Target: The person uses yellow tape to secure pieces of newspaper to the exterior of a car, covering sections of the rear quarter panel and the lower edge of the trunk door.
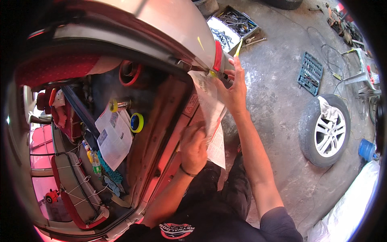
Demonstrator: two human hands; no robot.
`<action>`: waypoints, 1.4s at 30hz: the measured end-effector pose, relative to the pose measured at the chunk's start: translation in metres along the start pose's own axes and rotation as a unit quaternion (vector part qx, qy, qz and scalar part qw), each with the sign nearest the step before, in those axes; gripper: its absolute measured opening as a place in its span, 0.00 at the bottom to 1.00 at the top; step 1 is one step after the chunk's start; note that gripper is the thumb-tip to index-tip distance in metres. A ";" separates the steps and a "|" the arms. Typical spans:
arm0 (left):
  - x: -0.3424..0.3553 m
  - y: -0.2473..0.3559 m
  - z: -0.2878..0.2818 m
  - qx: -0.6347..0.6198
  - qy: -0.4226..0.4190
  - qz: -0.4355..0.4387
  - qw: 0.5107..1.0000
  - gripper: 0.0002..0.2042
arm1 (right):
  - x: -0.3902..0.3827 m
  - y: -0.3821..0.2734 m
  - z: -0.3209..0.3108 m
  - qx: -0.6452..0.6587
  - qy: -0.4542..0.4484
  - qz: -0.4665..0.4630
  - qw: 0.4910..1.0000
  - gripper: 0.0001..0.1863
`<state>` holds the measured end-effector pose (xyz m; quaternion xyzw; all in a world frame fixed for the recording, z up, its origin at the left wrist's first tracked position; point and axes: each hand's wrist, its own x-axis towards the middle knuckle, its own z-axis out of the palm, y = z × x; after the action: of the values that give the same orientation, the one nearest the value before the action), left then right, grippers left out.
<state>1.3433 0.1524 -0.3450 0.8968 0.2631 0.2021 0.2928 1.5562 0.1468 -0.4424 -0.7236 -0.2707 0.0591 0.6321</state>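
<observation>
A newspaper sheet (210,105) hangs over the car's rear edge, its top corner beside a red reflector (218,56). My right hand (236,89) is at that corner, thumb against a bit of yellow tape (213,74) on the paper. From its raised index finger sticks up a strip of yellow tape (238,47), held at the tip. Lower down, my left hand (194,148), with a dark band at the wrist, is bent against the sheet's left side. Motion smears its fingers, so their grip is unclear.
In the open cargo area lie another newspaper (115,135), a yellow tape roll (137,122) and a bottle (96,164). Around the floor are a tool tray (238,22), a socket set (311,73), a wheel (325,131), a plastic stool (360,66) and a blue water jug (367,150).
</observation>
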 end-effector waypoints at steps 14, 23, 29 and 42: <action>0.127 -0.025 0.037 0.227 0.042 0.060 0.971 0.20 | -0.105 -0.009 0.045 0.359 0.171 0.342 0.851 0.54; 0.140 -0.047 0.083 0.213 0.151 -0.074 0.962 0.10 | -0.059 0.023 0.019 0.183 0.162 0.234 0.941 0.46; 0.150 -0.045 0.084 0.216 0.164 -0.076 0.960 0.06 | -0.030 0.011 0.010 0.111 0.161 0.170 0.966 0.40; 0.144 -0.057 0.093 0.149 0.142 -0.023 0.978 0.05 | 0.000 0.032 0.005 0.114 -0.009 0.021 0.993 0.40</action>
<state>1.4837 0.2377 -0.4202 0.8861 0.3496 0.2796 0.1201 1.5638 0.1498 -0.4740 -0.6515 -0.2529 0.1091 0.7069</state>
